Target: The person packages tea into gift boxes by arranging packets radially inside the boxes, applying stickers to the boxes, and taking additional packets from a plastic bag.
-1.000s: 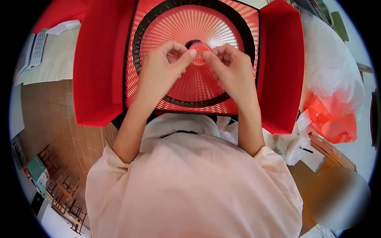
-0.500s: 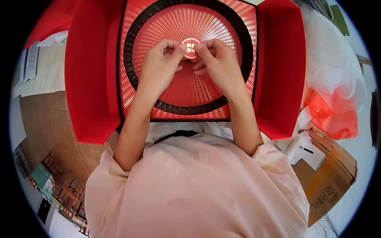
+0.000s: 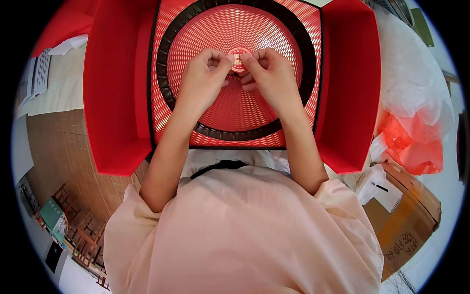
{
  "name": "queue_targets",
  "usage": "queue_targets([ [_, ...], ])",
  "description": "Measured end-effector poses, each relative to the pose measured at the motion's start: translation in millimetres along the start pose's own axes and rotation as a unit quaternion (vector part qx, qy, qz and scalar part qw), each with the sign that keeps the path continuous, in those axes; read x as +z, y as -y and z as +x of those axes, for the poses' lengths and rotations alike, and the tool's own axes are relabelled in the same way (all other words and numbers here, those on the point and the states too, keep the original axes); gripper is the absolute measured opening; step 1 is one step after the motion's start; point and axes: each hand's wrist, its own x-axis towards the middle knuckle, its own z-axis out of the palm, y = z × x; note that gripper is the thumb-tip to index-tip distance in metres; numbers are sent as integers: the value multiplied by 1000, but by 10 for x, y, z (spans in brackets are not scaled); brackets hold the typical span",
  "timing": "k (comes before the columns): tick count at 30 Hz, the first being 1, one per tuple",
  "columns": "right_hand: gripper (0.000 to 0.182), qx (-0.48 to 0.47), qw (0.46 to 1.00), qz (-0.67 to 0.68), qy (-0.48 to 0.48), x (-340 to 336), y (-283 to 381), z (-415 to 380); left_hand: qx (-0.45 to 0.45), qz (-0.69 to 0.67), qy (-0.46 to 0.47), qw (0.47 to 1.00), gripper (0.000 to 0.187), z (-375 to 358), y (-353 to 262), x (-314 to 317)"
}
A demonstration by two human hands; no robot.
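A small round red disc with gold-coloured markings (image 3: 238, 60) is pinched between my two hands, over the middle of a red box. My left hand (image 3: 207, 73) grips its left edge with thumb and fingers. On its right edge, my right hand (image 3: 267, 71) has the thumb laid on its face. Beneath them lies a round red patterned panel (image 3: 240, 115) inside a dark pleated ring (image 3: 235, 134). Red side flaps (image 3: 115, 93) stand open on both sides of the box. My fingertips behind the disc are partly hidden.
At the right are clear plastic wrap (image 3: 411, 63), a red plastic bag (image 3: 406, 142) and a cardboard box (image 3: 411, 215) with handwriting. A keyboard-like object (image 3: 41, 71) lies on a cloth-covered surface at the left. Wooden chairs (image 3: 90, 230) stand at the lower left.
The view has shifted slightly, so the box and hands appear a little further right. Both hands keep the same hold on the disc.
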Motion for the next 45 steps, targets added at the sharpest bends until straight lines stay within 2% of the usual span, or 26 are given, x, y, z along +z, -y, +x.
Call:
queue_targets([
  [4,27,-7,999,-13,-28,45,15,-12,-36,36,31,998,21,-5,-33,-13],
  [14,33,-37,998,-53,-24,119,-98,42,28,18,-25,999,24,81,119,31],
  [16,33,-45,996,-76,-10,117,-166,96,120,95,-37,987,29,167,232,16],
  [18,33,-117,975,-179,-66,95,-355,234,161,141,-79,974,31,32,166,-15],
  [19,34,-120,977,-154,-81,105,-104,88,186,196,-104,957,34,-108,4,-26],
  [20,34,-110,973,-156,-131,66,148,-135,163,220,-119,954,35,-378,-108,-57],
  [21,30,-196,947,-159,-201,27,188,-190,176,201,-125,956,36,-691,-253,-111],
  [22,26,-307,918,-129,-215,41,272,-349,248,167,-147,943,30,-931,-197,-167],
  [23,21,-445,853,-128,-241,79,283,-439,243,154,-170,942,30,-1159,-159,-267],
  [24,16,-464,861,-26,-207,221,290,-648,222,73,-109,966,26,-1408,-123,-405],
  [25,11,-527,845,24,-89,406,313,-919,200,-8,-59,978,24,-1658,-48,-542],
  [26,9,-579,814,50,-15,629,253,-1048,208,-51,-95,972,24,-1800,102,-640],
  [27,8,-625,768,45,129,824,187,-1165,198,-53,-149,967,24,-1927,299,-731],
  [28,8,-619,750,77,218,1104,-35,-1256,196,-72,-215,954,23,-2036,515,-821],
  [29,11,-563,761,54,319,1315,-177,-1337,196,-89,-273,937,22,-2113,748,-907],
  [30,10,-528,766,-17,366,1597,-340,-1367,186,-116,-333,917,22,-2177,1013,-973],
  [31,13,-556,753,-29,352,1944,-575,-1392,184,-51,-426,885,21,-2291,1269,-1019],
  [32,14,-531,757,-85,372,2205,-816,-1322,137,-122,-455,871,20,-2426,1410,-1034],
  [33,14,-443,791,-145,397,2431,-1106,-1302,90,-200,-475,852,20,-2610,1620,-1017],
  [36,17,-310,843,-146,414,3175,-1782,-830,17,-274,-521,808,20,-2939,2318,-1036],
  [38,22,-299,851,-170,398,3616,-2334,-316,-24,-316,-547,775,20,-3047,2675,-1081],
  [39,26,-300,842,-233,383,3742,-2445,-129,-48,-334,-551,763,20,-3055,2821,-1126],
  [41,34,-264,838,-316,357,3877,-2918,323,-62,-334,-546,766,20,-2984,2975,-1289],
  [43,42,-230,741,-511,368,3989,-3116,493,-45,-265,-547,793,20,-2789,3156,-1555],
  [44,46,-206,679,-564,422,4021,-3239,560,-25,-236,-528,815,21,-2666,3258,-1702],
  [45,46,-195,676,-572,421,4019,-3262,525,0,-240,-508,827,22,-2508,3240,-1893],
])
